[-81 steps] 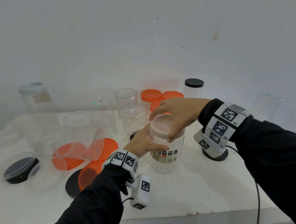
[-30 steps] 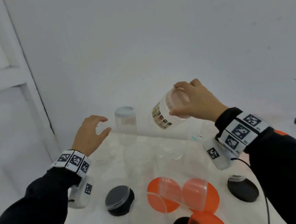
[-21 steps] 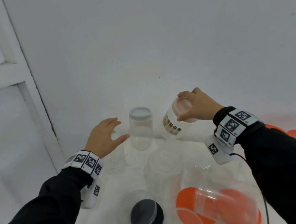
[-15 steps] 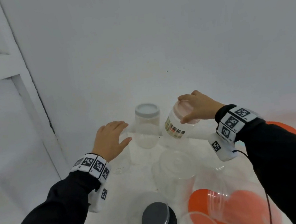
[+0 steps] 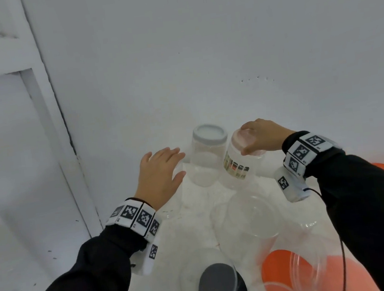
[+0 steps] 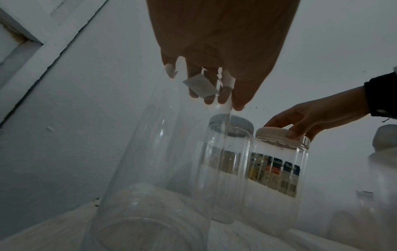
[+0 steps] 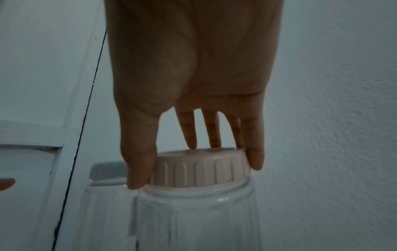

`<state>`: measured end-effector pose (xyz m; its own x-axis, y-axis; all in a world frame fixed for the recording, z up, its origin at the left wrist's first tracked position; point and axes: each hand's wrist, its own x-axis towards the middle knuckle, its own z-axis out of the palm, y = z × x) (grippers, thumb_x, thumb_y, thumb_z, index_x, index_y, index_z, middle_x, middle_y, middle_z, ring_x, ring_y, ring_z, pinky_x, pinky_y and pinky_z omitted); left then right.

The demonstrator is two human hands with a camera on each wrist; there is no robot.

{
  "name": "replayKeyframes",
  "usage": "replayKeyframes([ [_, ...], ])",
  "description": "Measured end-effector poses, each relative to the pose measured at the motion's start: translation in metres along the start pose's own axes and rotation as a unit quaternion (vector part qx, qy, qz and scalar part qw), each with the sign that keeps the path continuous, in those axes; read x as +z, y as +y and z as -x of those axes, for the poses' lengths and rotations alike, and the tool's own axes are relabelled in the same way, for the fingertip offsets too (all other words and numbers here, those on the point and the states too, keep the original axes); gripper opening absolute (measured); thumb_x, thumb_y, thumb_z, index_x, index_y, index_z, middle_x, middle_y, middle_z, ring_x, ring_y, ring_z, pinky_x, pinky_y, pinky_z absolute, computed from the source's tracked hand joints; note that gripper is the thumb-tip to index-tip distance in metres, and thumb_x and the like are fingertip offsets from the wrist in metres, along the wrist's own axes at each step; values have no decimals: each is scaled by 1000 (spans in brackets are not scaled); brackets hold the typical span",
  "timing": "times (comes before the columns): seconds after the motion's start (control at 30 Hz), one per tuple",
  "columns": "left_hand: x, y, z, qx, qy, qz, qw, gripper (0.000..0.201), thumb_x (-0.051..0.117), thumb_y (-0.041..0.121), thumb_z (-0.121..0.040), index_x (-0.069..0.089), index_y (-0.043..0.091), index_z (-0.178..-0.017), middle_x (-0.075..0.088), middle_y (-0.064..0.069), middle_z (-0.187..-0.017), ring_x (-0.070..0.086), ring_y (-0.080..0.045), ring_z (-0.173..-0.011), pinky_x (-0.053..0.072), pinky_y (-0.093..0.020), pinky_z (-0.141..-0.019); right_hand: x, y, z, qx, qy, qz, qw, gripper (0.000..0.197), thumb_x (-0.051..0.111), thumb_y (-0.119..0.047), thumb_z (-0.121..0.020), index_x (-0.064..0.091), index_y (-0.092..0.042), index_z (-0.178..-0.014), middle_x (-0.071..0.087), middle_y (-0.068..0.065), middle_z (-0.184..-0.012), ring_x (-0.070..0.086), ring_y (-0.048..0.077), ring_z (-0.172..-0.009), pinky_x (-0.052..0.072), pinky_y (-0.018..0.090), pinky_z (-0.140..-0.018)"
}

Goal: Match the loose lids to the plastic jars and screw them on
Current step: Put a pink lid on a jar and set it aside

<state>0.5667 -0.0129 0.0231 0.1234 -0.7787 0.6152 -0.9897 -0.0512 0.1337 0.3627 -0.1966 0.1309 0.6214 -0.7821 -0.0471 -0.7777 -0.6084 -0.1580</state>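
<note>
Right hand (image 5: 264, 135): my fingertips clamp the ribbed cream lid (image 7: 199, 169) of the labelled clear plastic jar (image 5: 236, 168).
Left hand (image 5: 159, 174): fingers spread, holding nothing.
Bearing: the grey-lidded clear jar (image 5: 206, 158) stands upright at nine o'clock, touching or nearly.

A grey lid (image 5: 210, 135), a pale pink lid (image 5: 246, 141), orange lids (image 5: 279, 270), checkered wristbands (image 5: 135, 217).

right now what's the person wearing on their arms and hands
Both arms are in long black sleeves. Each wrist carries a white band of square black-and-white coded markers, with a white marker-tagged camera block hanging under it. A thin black cable runs down from the right block. The left hand and right hand are bare, with no gloves or rings visible.
</note>
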Motion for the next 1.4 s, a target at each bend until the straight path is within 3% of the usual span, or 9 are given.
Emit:
replayKeyframes([
  [0.13,0,1,0,-4,2,5,1000,47,38,40,-81,65,16,-111,66,-3,-116,62,-25,-108,42,-54,-91,0,-2,-4,-3,-3,16,1000,71,71,-42,-76,42,-20,-136,43,7,-136,44,25,-120,36,29,-90],
  [0.27,-1,2,0,-8,7,4,1000,44,41,39,-81,65,16,-111,66,-3,-117,61,-26,-109,41,-54,-92,1,-7,-5,-15,-2,43,999,49,63,-39,-84,57,-8,-122,49,12,-129,47,27,-116,37,34,-94],
  [0.4,-1,3,0,-14,7,3,1000,39,50,35,-80,65,16,-111,65,-3,-117,61,-26,-109,41,-54,-92,4,-7,-6,-14,0,32,999,50,58,-36,-88,56,4,-119,55,19,-123,49,31,-114,38,39,-95],
  [0.53,-1,3,0,-18,2,5,1000,40,47,36,-81,64,16,-112,65,-4,-118,61,-26,-110,40,-54,-93,6,-4,-6,-24,-4,33,999,50,59,-39,-87,51,-12,-129,41,14,-137,38,28,-124,33,35,-100],
  [0.77,-2,4,0,-16,-13,5,1000,47,38,40,-81,64,16,-112,65,-3,-118,61,-26,-110,41,-53,-92,-2,-1,-2,-26,22,26,999,60,59,-45,-86,44,-14,-136,42,9,-139,43,26,-123,34,30,-94],
  [0.87,-2,4,0,-14,-10,4,1000,47,38,40,-82,64,16,-112,65,-4,-118,61,-26,-110,42,-54,-91,-16,2,8,-38,40,10,998,54,61,-39,-87,46,-15,-133,42,9,-139,42,25,-124,33,32,-97],
  [1.1,-3,5,0,-18,-4,11,1000,43,43,37,-84,63,14,-115,63,-6,-122,59,-26,-113,37,-53,-96,-41,-9,63,-81,73,-37,993,38,62,-38,-86,56,-22,-119,49,2,-129,50,19,-113,37,26,-88],
  [1.23,-1,4,0,-31,3,13,999,36,63,23,-86,60,13,-121,57,-6,-130,52,-27,-121,28,-51,-103,-34,-21,101,-89,56,-84,991,31,64,-40,-83,58,-26,-111,52,-5,-122,54,15,-108,43,28,-87],
  [1.4,-3,6,-1,-45,-12,11,999,39,57,25,-89,54,16,-128,50,-2,-138,43,-23,-129,19,-46,-108,-5,-34,135,-109,-9,-76,991,39,64,-41,-82,56,-26,-117,52,-8,-125,53,12,-105,43,25,-87],
])
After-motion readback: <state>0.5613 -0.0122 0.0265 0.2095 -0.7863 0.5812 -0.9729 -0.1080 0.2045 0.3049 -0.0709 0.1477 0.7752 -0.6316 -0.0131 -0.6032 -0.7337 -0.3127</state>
